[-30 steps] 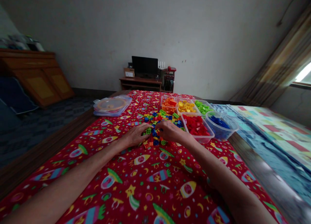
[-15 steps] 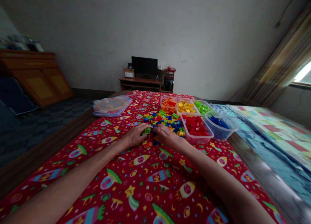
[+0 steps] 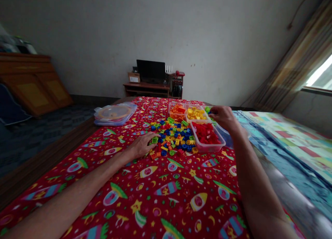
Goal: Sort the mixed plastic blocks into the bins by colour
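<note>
A mixed heap of toy building bricks (image 3: pixel 178 134) in blue, yellow, green, red and orange lies on the red patterned cloth. My left hand (image 3: pixel 141 144) rests at the heap's left edge, thumb and fingers closed around a green building brick (image 3: pixel 155 140). Over the tubs on the right is my right hand (image 3: pixel 223 117), its fingertips pinched on a small blue building brick (image 3: pixel 211 112). It partly hides the tub of green bricks (image 3: pixel 208 109) and the tub of blue bricks (image 3: pixel 227 139). Nearest to it on the left stands a tub of red bricks (image 3: pixel 207 148).
Behind the red tub stand tubs of orange bricks (image 3: pixel 177 109) and yellow bricks (image 3: pixel 195 113). Stacked plastic lids (image 3: pixel 114 113) lie at the table's far left. A bed with a patterned cover (image 3: pixel 293 135) adjoins the right side. A monitor (image 3: pixel 150 70) stands by the wall.
My right hand has left the heap, moving right and away from me to above the tubs, with a blue brick at its fingertips. My left hand keeps its place; the view has shifted slightly.
</note>
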`<state>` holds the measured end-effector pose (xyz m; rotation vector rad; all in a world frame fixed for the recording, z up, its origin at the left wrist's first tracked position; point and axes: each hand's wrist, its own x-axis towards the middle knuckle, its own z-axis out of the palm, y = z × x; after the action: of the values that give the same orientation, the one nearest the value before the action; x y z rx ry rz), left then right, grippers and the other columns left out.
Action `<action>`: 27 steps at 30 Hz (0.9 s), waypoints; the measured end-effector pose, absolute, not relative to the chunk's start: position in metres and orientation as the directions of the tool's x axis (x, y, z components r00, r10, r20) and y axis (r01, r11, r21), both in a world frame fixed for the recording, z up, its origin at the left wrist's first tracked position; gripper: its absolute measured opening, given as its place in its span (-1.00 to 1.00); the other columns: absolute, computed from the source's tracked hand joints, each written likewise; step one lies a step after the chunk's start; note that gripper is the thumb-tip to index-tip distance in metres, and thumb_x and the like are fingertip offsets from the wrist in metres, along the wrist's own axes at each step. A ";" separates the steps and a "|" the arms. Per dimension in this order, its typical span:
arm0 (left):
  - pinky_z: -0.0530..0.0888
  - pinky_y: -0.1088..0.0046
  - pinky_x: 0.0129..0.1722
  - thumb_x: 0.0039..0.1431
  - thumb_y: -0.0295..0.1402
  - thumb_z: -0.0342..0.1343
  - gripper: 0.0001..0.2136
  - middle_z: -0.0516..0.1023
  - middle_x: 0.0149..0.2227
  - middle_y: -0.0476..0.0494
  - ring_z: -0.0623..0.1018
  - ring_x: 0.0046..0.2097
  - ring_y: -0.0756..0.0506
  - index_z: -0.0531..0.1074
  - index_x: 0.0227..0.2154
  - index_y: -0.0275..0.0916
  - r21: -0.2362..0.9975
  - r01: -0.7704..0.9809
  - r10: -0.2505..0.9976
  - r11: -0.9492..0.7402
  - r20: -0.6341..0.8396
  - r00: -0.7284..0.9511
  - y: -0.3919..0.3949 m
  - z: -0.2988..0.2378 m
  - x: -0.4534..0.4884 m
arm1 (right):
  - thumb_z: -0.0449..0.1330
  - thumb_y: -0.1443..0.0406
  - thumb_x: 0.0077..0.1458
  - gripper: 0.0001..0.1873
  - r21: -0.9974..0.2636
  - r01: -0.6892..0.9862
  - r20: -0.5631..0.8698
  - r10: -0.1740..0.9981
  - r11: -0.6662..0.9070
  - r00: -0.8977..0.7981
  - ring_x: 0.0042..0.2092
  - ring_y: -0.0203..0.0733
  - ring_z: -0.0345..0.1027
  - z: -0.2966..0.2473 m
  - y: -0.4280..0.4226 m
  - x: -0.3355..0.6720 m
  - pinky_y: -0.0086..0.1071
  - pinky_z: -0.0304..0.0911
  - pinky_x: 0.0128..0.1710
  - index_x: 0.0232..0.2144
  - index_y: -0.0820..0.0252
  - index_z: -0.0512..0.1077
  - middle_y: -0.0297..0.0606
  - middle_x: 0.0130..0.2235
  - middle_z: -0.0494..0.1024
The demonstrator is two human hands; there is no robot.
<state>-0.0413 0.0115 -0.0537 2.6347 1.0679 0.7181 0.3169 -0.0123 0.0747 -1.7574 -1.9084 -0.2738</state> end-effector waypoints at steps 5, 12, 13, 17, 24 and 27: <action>0.40 0.23 0.00 0.14 -0.31 -0.02 -0.63 0.43 0.00 -0.22 0.46 0.00 -0.21 0.34 0.02 -0.21 0.360 0.603 0.702 -0.712 0.363 0.612 0.014 -0.057 -0.042 | 0.18 0.35 -0.02 -0.76 -0.149 0.980 0.422 0.888 -0.131 0.183 -0.36 -0.17 0.37 0.069 -0.018 0.375 -0.36 0.13 -0.37 -0.31 0.39 0.56 -0.04 -0.36 0.57; 0.40 0.22 -0.01 0.13 -0.31 -0.02 -0.65 0.43 0.02 -0.23 0.46 0.00 -0.21 0.34 -0.01 -0.20 0.369 0.611 0.713 -0.701 0.351 0.607 0.011 -0.054 -0.040 | 0.03 0.38 0.09 -0.74 -0.119 0.973 0.498 0.859 0.200 -0.116 -0.41 -0.29 0.33 0.082 -0.027 0.292 -0.44 0.11 -0.38 -0.35 0.27 0.54 -0.18 -0.40 0.54; 0.40 0.23 -0.02 0.13 -0.31 -0.02 -0.65 0.43 0.01 -0.22 0.47 -0.01 -0.21 0.34 -0.01 -0.20 0.372 0.611 0.715 -0.699 0.349 0.606 0.011 -0.053 -0.040 | 0.03 0.40 0.08 -0.75 -0.102 0.953 0.438 0.873 0.285 -0.214 -0.44 -0.32 0.30 0.081 -0.028 0.273 -0.45 0.10 -0.41 -0.38 0.28 0.53 -0.22 -0.43 0.52; 0.43 0.24 -0.06 0.14 -0.30 -0.03 -0.65 0.44 -0.02 -0.21 0.49 -0.07 -0.19 0.33 -0.01 -0.20 0.382 0.608 0.717 -0.696 0.338 0.609 0.010 -0.051 -0.040 | 0.01 0.48 0.07 -0.74 0.031 0.882 0.145 0.871 0.471 -0.470 -0.43 -0.32 0.26 0.062 -0.037 0.218 -0.44 0.14 -0.41 -0.46 0.26 0.49 -0.26 -0.48 0.46; 0.39 0.21 0.04 0.09 -0.43 -0.08 -0.59 0.40 0.01 -0.23 0.44 0.02 -0.21 0.28 0.05 -0.25 0.329 0.605 0.686 -0.725 0.413 0.598 0.004 -0.052 -0.039 | -0.03 0.34 0.21 -0.70 0.086 0.912 0.140 0.902 0.400 -0.409 0.02 -0.01 0.26 0.012 -0.038 0.194 -0.15 0.23 -0.02 -0.06 0.26 0.37 0.03 -0.05 0.42; 0.38 0.23 0.07 0.07 -0.48 -0.10 -0.57 0.38 0.00 -0.21 0.42 0.04 -0.19 0.28 0.05 -0.24 0.292 0.611 0.667 -0.736 0.470 0.579 0.001 -0.050 -0.036 | -0.06 0.16 0.25 -0.59 0.065 0.932 0.160 0.918 0.356 -0.362 0.12 0.18 0.14 -0.008 -0.037 0.181 0.13 0.12 0.02 0.02 0.28 0.31 0.18 0.04 0.32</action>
<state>-0.0361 0.0007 -0.0502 2.7029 1.0967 0.8673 0.1812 -0.0374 -0.0076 -1.7157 -2.5070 -0.2199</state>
